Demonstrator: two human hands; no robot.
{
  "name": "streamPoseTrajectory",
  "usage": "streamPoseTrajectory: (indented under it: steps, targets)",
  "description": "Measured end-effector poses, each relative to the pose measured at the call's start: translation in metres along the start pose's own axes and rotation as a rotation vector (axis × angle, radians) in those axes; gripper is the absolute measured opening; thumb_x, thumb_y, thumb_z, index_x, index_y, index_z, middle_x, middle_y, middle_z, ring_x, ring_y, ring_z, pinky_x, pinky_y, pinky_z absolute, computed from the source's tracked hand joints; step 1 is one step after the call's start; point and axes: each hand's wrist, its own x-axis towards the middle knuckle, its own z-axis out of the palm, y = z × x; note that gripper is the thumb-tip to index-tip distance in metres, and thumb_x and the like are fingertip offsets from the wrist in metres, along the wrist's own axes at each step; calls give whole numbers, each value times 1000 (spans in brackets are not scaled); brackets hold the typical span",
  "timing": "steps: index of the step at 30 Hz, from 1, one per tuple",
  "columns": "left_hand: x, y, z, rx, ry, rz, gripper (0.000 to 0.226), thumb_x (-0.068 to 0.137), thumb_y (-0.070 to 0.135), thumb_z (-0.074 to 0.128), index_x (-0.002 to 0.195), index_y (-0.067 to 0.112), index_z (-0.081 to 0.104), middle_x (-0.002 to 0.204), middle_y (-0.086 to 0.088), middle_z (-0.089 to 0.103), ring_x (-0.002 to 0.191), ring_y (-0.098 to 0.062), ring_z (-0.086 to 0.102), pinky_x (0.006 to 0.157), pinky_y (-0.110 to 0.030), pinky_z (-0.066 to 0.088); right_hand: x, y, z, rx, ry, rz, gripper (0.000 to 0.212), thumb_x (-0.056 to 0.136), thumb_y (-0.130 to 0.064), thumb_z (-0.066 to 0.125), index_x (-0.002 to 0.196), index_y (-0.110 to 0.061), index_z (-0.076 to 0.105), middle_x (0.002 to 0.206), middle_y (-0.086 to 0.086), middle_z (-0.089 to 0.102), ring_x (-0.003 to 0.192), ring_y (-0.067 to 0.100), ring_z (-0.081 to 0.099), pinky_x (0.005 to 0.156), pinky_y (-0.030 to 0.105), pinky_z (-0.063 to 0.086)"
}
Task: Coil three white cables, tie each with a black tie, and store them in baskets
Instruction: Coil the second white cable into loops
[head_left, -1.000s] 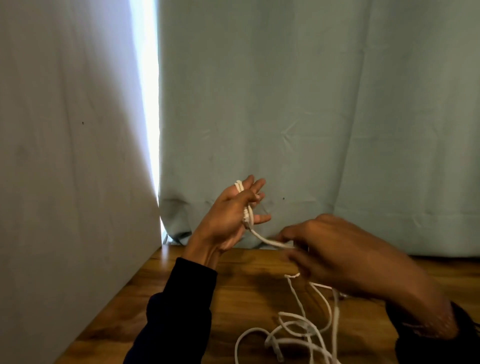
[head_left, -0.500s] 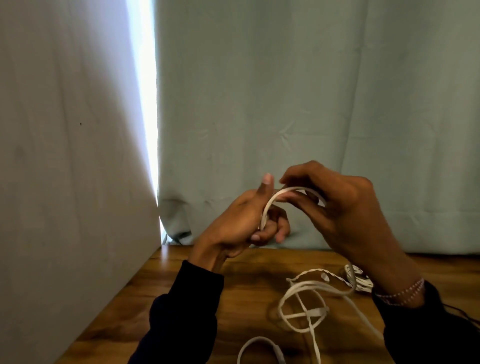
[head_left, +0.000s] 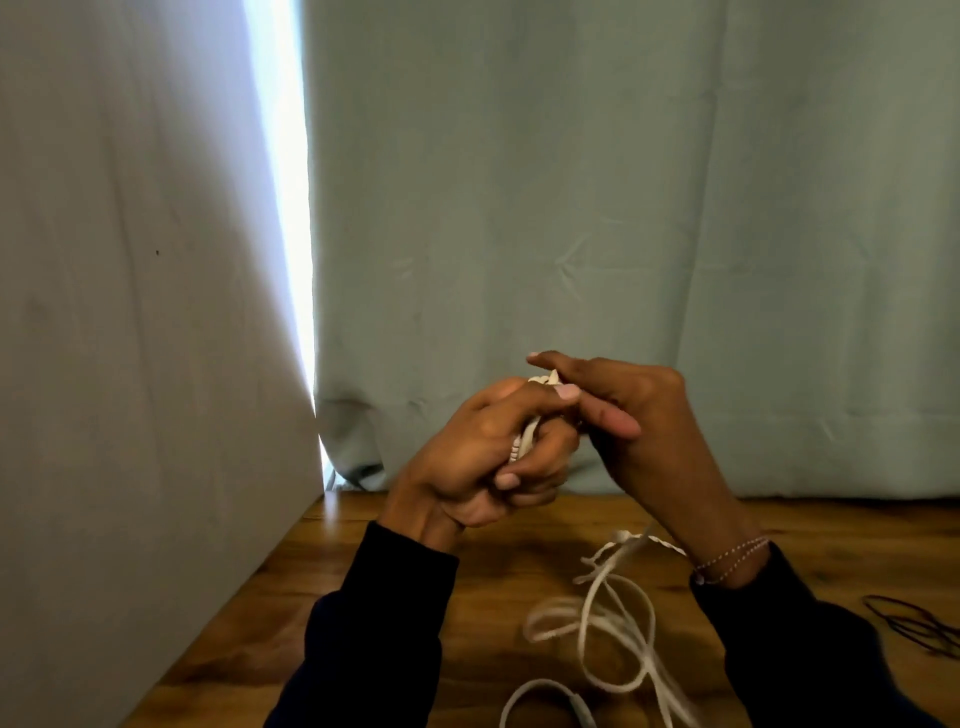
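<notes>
My left hand (head_left: 483, 457) is raised above the wooden table (head_left: 363, 566), its fingers closed around a small bundle of white cable (head_left: 525, 441) turns. My right hand (head_left: 628, 421) presses against it from the right, fingertips pinching the cable where it passes over the top of the left fingers. The loose rest of the white cable (head_left: 608, 618) lies in tangled loops on the table below my right wrist, partly blurred. Several black ties (head_left: 919, 623) lie on the table at the far right edge.
A pale green curtain (head_left: 623, 234) hangs close behind the table. A grey panel (head_left: 130, 364) stands along the left side, with a bright gap between it and the curtain. No baskets are in view.
My right hand has risen from the table and carried the cable over my left fingers, then closed in against the left hand. The loose loops on the table have shifted.
</notes>
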Motion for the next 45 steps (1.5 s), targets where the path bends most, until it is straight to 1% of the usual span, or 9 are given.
streamPoseTrajectory:
  steps: [4,11,15,18,23,29,35,41,45]
  targets:
    - [0,-1,-2,-59,-31,47,35,98,13,43,107,7,76,38,-5,18,30,-9,12,34,-18,13,2,2,2,115,-183,156,68,88,12,54,144,-25,53,115,11,71,91,21,70,74,28,60]
    - [4,-2,-6,-115,135,78,51,98,10,29,145,-9,35,48,-1,60,30,-1,39,33,-14,34,-6,-9,0,-89,-592,298,43,104,-10,43,143,-26,38,95,1,68,74,8,62,66,13,46]
    - [7,2,-6,-187,213,132,58,94,12,39,150,-2,27,127,-23,66,95,-31,74,72,-40,63,-6,-27,-2,-158,-826,390,17,106,-19,40,116,-16,54,104,6,65,78,10,61,70,18,52]
    - [13,-1,-10,-270,279,155,65,89,7,42,151,-2,26,144,-24,52,133,-37,52,92,-64,52,-8,-40,0,-243,-840,406,22,106,-25,44,125,-16,48,100,6,63,85,18,61,82,39,57]
    - [17,-7,-19,-252,429,155,58,98,3,36,155,3,24,154,-14,44,147,-31,35,97,-68,46,-10,-55,-7,-322,-827,412,24,106,-31,44,120,-17,55,99,1,61,88,12,57,81,32,53]
    - [20,-9,-10,-103,605,162,55,104,2,31,157,8,18,156,-8,42,146,-30,36,103,-66,43,-10,-58,-10,-174,-697,493,23,99,-37,55,88,-20,66,82,0,70,77,14,67,78,42,58]
    - [17,-8,-22,47,758,264,53,109,8,30,159,10,12,154,-5,45,137,-27,49,99,-58,50,1,-64,-28,157,-677,536,14,97,-31,61,94,-22,70,79,-5,75,74,10,71,74,33,58]
    - [11,-10,-24,226,661,248,56,109,13,30,159,14,5,134,-3,65,99,-25,73,79,-38,61,3,-54,-26,366,-448,441,16,96,-25,63,103,-22,77,85,-11,74,83,0,68,74,23,56]
    - [3,-7,-24,620,703,181,30,109,23,38,125,25,62,103,2,75,72,-29,67,64,-31,50,2,-43,-19,315,-359,304,17,97,-20,62,105,-19,77,100,-8,75,107,0,65,84,32,58]
